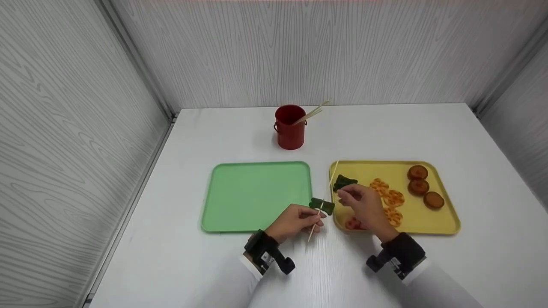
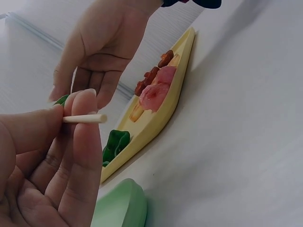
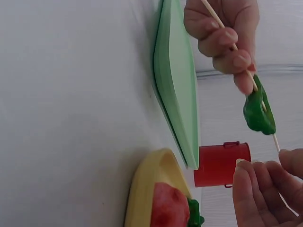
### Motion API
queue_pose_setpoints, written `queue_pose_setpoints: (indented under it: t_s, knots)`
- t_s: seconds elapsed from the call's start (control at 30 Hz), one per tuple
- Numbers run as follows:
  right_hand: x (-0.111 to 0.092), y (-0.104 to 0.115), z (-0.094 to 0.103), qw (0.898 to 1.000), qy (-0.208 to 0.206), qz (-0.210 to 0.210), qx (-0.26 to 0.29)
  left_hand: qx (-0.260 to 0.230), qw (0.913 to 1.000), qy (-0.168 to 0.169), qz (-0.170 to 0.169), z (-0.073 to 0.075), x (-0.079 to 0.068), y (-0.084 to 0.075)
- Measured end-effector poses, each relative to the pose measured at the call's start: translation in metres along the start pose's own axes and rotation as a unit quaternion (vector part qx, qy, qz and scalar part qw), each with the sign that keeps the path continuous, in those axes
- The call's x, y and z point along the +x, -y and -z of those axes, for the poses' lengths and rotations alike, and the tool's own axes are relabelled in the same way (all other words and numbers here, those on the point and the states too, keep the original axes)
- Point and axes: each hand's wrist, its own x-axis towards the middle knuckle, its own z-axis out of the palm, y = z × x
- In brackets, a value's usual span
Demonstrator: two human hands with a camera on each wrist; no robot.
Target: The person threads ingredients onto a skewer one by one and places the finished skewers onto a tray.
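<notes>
A thin wooden skewer [image 1: 314, 226] is pinched between the thumb and fingers of my left hand [image 1: 297, 222]. It slants up and away through a folded dark green piece [image 1: 322, 205], like a green pepper, just beyond the fingertips. My right hand [image 1: 364, 205] hovers over the left side of the yellow tray [image 1: 428, 226], close beside the skewer's upper part. In the right wrist view its thumb [image 3: 291, 161] and fingers [image 3: 248, 184] are apart, with nothing held between them. Another green piece [image 1: 343, 182] lies on the tray near those fingertips.
The tray also holds orange lattice-like slices [image 1: 394, 198], round brown pieces [image 1: 418, 187] and pinkish-red pieces [image 2: 154, 97]. To the left lies a green tray [image 1: 257, 196]. Behind them stands a red bucket [image 1: 291, 134] with several skewers [image 1: 314, 112] leaning in it.
</notes>
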Motion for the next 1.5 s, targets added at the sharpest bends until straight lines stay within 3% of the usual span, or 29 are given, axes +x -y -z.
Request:
queue_pose_setpoints:
  t_s: [0.13, 0.3, 0.6, 0.87, 1.13, 1.5]
  knots:
    - [0.006, -0.006, 0.012, 0.999, -0.025, -0.021, -0.035, 0.012, 0.9999, 0.002, 0.005, -0.001, 0.0, 0.001]
    - [0.012, -0.015, 0.025, 0.995, -0.039, -0.012, -0.091, 0.036, 0.999, 0.026, 0.007, -0.001, -0.002, 0.0]
    - [0.023, -0.029, 0.031, 0.984, 0.0, -0.015, -0.179, 0.021, 0.999, 0.035, 0.02, -0.002, -0.003, 0.003]
    - [0.032, -0.032, 0.026, 0.98, 0.043, -0.034, -0.194, 0.029, 0.999, 0.026, 0.02, -0.001, -0.004, 0.004]
    - [0.037, -0.033, 0.023, 0.969, 0.037, 0.004, -0.244, 0.047, 0.9983, 0.025, 0.024, 0.0, -0.004, 0.004]
    - [0.038, -0.034, 0.018, 0.964, 0.037, 0.012, -0.265, 0.049, 0.9982, 0.016, 0.029, 0.001, -0.005, 0.001]
